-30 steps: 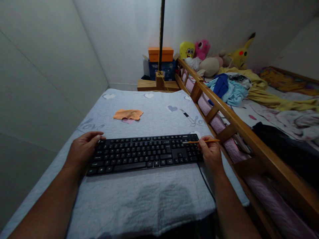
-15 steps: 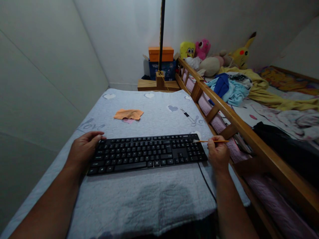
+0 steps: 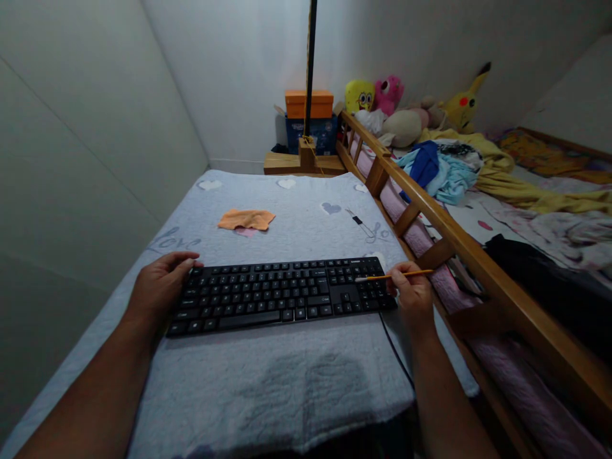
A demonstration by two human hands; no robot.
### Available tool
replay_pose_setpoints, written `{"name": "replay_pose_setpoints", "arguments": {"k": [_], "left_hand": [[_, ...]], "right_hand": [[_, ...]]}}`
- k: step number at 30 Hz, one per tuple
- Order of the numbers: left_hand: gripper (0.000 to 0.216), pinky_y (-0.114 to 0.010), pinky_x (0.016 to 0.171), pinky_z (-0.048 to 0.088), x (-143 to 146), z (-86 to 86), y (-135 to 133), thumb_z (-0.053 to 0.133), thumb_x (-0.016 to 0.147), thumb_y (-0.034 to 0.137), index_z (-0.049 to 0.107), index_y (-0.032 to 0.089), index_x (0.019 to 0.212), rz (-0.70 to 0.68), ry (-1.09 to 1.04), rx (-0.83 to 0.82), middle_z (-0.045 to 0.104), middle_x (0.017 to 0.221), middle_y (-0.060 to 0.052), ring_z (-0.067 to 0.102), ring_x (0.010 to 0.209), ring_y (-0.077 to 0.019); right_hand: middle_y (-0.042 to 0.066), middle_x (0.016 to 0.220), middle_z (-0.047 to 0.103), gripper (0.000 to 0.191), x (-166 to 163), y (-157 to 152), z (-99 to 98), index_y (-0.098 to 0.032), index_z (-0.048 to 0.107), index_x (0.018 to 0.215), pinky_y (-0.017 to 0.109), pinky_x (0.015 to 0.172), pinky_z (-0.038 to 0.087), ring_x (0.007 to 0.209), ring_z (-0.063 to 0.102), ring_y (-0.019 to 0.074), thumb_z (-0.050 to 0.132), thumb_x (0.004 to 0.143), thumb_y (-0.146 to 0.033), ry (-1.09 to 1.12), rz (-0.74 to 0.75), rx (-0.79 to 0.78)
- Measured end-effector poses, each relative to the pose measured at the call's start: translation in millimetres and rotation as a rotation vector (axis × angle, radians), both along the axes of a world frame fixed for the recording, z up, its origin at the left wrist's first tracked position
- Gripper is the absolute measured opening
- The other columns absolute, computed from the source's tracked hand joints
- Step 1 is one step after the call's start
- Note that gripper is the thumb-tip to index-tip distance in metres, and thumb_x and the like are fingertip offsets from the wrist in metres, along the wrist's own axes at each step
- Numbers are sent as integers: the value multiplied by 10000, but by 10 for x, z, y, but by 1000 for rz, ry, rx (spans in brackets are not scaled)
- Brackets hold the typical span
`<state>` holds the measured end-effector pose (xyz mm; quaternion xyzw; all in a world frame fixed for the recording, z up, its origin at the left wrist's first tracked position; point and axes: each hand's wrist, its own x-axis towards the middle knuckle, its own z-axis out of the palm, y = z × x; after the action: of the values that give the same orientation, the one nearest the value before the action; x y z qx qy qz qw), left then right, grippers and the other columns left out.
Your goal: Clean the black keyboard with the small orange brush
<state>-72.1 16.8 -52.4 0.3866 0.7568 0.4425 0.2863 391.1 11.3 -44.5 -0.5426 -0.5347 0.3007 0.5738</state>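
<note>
Counter: quilted cloth on top, soft, probably rucks if you drag things. Near edge lies behind your fingers; most room is ahead of them. Wooden rail runs just right of your right hand, so expect little swing outward there. Keyboard sits flat between your fingers: likely light, stiff, slick plastic; hold it by the end frames, off the keycaps. Your left hand is at its left end; can't tell if those fingers pinch it or only rest. Orange cloth lies ahead and right of the left fingers, looks limp. Cable trails back beside your right wrist, could snag. Brush: slim, surely very light; your right fingers clamp its handle, bristles pointing left over the keys, contact unclear. Thin metal tool lies ahead and left of them.
</note>
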Motion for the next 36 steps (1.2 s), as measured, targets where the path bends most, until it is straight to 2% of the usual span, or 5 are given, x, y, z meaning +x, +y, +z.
{"name": "replay_pose_setpoints", "arguments": {"k": [7,21,28,32,36], "left_hand": [[411,-260,644,481,27,24,-7,700,688,444,760,201,1014,18,2,1,782,931,-47,653,754,-186],[407,-264,636,485,46,54,-9,712,686,435,751,193,1011,14,-32,10,782,926,-53,658,748,-194],[402,-249,662,480,45,47,-11,710,691,425,750,196,1018,18,-34,-3,774,938,-45,648,758,-173],[415,-247,646,474,42,41,-16,715,704,428,749,196,1046,18,-62,-8,778,966,-47,639,735,-164],[411,-255,645,476,28,27,-11,721,709,432,755,197,1044,10,-48,-3,788,967,-53,645,731,-172]], "right_hand": [[-36,637,552,240,50,2,-33,-242,582,803,303,578,412,588,522,163,609,895,-462,-177,-47,-71],[-3,660,572,135,192,-6,35,-252,536,742,345,664,417,663,556,212,560,834,-347,-504,-493,174],[-51,588,514,187,79,-9,12,-238,549,761,285,551,388,539,476,149,610,889,-360,-48,-153,81],[-40,612,558,214,4,-6,11,-231,582,765,283,562,407,563,512,149,628,896,-394,-43,18,-1],[-40,607,557,226,14,3,-5,-231,590,767,288,563,399,563,517,154,619,895,-414,-159,5,-26]]}}
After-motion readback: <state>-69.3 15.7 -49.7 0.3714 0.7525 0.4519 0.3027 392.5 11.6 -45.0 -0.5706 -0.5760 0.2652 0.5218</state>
